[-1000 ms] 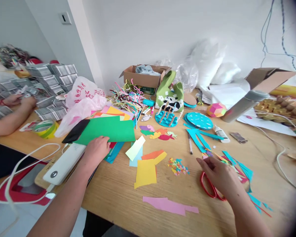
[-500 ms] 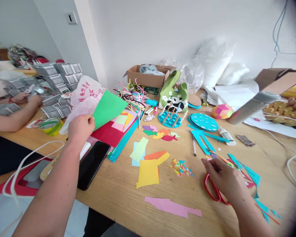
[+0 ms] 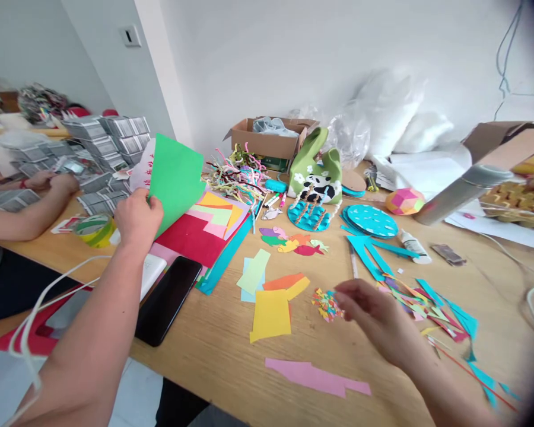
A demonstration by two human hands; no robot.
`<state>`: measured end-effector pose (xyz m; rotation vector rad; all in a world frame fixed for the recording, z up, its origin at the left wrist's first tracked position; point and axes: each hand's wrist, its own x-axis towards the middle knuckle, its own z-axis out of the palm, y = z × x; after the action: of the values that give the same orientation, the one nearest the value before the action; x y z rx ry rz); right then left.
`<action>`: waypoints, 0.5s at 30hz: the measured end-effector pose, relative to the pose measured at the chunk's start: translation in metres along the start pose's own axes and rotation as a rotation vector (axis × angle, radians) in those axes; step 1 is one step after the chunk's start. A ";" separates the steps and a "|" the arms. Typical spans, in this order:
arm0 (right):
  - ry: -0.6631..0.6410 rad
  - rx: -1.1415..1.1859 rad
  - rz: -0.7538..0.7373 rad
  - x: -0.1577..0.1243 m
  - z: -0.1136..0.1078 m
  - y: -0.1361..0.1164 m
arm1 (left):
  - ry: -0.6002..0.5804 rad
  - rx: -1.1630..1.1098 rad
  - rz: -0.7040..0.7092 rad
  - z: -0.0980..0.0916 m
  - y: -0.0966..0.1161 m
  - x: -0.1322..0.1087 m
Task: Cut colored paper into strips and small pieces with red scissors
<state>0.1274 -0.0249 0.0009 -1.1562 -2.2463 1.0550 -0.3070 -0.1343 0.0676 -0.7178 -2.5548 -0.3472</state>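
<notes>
My left hand (image 3: 139, 216) is closed on a green sheet of paper (image 3: 178, 178), pinching its lower left edge and lifting it upright over a stack of coloured paper (image 3: 191, 242). My right hand (image 3: 374, 314) hovers over the table with loosely bent fingers, thumb and fingertips apart, and no held thing shows. Its fingertips are beside a small pile of paper bits (image 3: 324, 303). Left of that pile lie a yellow paper piece (image 3: 271, 314) and a pale green piece (image 3: 254, 271). Cut-out paper fish (image 3: 289, 242) lie farther back. No scissors show now.
A black phone (image 3: 169, 301) and white cable (image 3: 40, 326) lie by my left arm. Turquoise scraps (image 3: 367, 258), a glue bottle (image 3: 415, 246) and a grey flask (image 3: 465, 193) are at right. A pink strip (image 3: 315, 376) lies near the front edge. Another person's arms (image 3: 31, 207) are at left.
My left hand has drawn the green sheet left and raised it more upright. My right hand has moved left from beside the red scissors to the paper bits; the scissors no longer show.
</notes>
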 end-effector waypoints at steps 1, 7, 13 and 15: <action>-0.105 -0.015 -0.055 0.005 0.007 -0.017 | 0.009 -0.014 -0.002 0.002 -0.002 0.003; -0.420 -0.212 -0.304 0.089 0.079 -0.107 | 0.038 -0.107 -0.013 0.003 -0.009 0.013; -0.338 -0.425 -0.303 0.174 0.171 -0.153 | 0.099 -0.224 0.005 0.004 -0.017 0.023; -0.318 -0.459 -0.264 0.186 0.190 -0.161 | 0.136 -0.274 -0.004 0.006 -0.021 0.027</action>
<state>-0.1831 -0.0170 0.0065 -0.8560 -2.9029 0.6721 -0.3407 -0.1379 0.0737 -0.7580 -2.4054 -0.7324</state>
